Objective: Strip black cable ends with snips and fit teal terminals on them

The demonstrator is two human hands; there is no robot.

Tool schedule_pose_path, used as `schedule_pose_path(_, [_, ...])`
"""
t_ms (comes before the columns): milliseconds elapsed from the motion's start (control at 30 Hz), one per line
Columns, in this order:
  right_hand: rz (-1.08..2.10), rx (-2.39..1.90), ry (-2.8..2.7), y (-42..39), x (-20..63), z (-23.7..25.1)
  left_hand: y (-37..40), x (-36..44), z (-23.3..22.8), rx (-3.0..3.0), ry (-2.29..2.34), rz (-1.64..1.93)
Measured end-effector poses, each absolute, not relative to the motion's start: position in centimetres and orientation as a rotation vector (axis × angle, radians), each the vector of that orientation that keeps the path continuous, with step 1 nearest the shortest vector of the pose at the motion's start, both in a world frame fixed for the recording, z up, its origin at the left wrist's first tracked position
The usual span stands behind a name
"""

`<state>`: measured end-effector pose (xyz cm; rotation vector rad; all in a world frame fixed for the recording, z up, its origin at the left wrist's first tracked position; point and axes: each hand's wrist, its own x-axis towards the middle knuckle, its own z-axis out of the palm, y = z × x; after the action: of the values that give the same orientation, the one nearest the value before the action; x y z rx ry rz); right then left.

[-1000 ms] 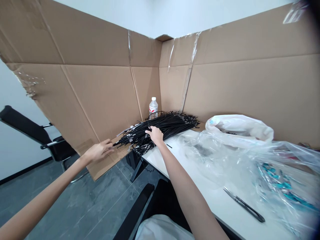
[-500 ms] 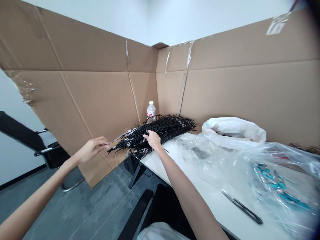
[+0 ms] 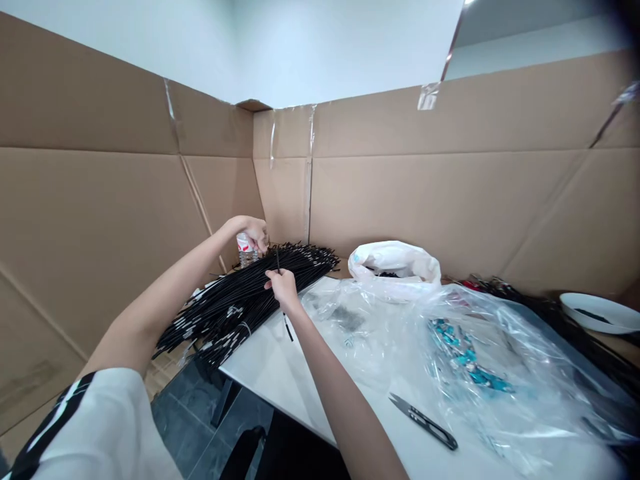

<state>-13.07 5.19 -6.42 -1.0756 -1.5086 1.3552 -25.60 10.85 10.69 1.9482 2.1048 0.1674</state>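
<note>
Hands (image 3: pixel 283 285): right pinching strand (image 3: pixel 288 328) | cable bundle (image 3: pixel 243 287): slim, black, whitish ends

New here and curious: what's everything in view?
cords: many, black, table's left
bottle: one, clear, behind cords
bag: one, white, table's rear
plastic: uncountable, clear, across table
pieces: several, teal, amid plastic
snips: one, dark, table's front
bowl: one, white, right
strands: many, black, beside bowl
table: one, white, centre
cardboard: two sides, brown, around table
walls: two, pale, behind cardboard
floor: one, grey, below
sleeve: one, white, lower left
left hand: one, bare, near cords
right hand: one, bare, holding cord
</note>
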Motion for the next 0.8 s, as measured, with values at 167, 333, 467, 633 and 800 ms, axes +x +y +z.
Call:
schedule_pose_path(167, [1.402, -1.041, -1.463, 4.7, -11.8, -6.0, 15.4, -24.1, 11.4, 1.917, 2.481, 0.415])
schedule_pose_path(333, [1.454, -1.009, -1.427, 4.5, -11.3, -5.9, 14.9, -25.6, 11.3, 1.930, 2.557, 0.662])
schedule_pose_path(467, [1.521, -0.985, -1.380, 3.9, -11.4, -5.9, 12.0, -26.8, 11.0, 1.984, 2.448, 0.839])
schedule_pose_path(633, [1.615, -0.956, -1.334, 2.5, -10.8, -5.3, 5.4, -24.2, 7.8, 2.122, 2.045, 1.015])
schedule_pose_path(800, [1.632, -0.911, -1.218, 0.8, -9.9, -5.2, -3.6, -19.3, 2.2, 2.167, 1.702, 1.209])
